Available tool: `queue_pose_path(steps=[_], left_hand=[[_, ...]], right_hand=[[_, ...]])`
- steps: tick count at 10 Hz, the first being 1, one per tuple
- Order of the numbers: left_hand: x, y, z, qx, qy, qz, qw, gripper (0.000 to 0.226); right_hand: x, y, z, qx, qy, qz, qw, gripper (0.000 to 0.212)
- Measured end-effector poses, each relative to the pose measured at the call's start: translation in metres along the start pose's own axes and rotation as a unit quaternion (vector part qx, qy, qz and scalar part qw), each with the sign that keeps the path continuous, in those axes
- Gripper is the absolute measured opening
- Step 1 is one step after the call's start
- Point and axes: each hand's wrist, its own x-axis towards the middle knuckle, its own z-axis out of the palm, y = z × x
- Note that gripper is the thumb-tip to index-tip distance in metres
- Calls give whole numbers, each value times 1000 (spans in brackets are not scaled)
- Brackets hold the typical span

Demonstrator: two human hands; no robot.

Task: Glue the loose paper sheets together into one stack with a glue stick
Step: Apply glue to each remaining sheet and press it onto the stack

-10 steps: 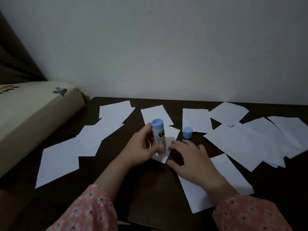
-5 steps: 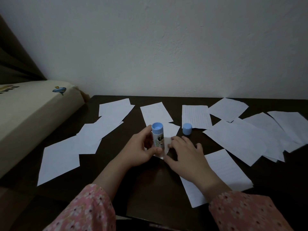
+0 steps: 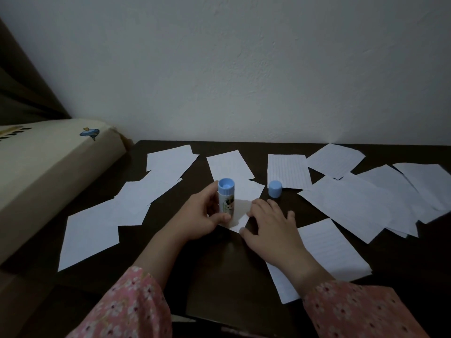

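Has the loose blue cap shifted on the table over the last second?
No. The blue cap stands by the lined sheet's near-left corner, just as in both earlier pictures; only the camera shifted.

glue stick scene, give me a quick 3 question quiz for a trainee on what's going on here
1. True or false: the glue stick has its cap on.
2. Which hand grips the glue stick? A. left hand B. right hand C. neither
3. Fill in: the right hand's fingers rest on the small ___ under the glue stick.

Key:
1. False. The cap stands apart on the table, to the right of the glue stick.
2. A. The left hand holds it upright, its lower end on the small sheet.
3. Sheet. The right hand lies flat along its near right edge.
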Motion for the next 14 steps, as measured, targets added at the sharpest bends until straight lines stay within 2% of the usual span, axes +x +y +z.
queue_pose_path(steps=[3,6,8,9,10,11,12,13,14], left_hand=[[-3,-15,-17,-46,48,-48,997,61],[-1,-19,-22,-33,64,-61,996,64],[1,-19,-21,-40,79,-49,995,52],[1,-23,-21,-116,109,-69,985,52],[3,-25,-23,-340,176,-94,919,37],[11,-27,-24,-459,238,-102,850,39],[16,-24,-20,-462,262,-89,843,41],[21,-19,-10,-397,245,-83,881,44],[27,-13,2,-290,225,-69,928,48]], right_hand=[[0,0,0,5,-13,8,1000,43],[0,0,0,1,-16,13,1000,45],[0,-1,2,0,-17,19,1000,45],[-1,-1,1,2,-14,19,1000,44],[-2,-1,1,3,-7,16,1000,43],[-2,-1,1,-1,3,13,1000,41],[-3,-3,0,0,15,10,1000,35],[-2,-3,-1,25,58,-6,998,25],[1,1,-3,30,88,-13,996,27]])
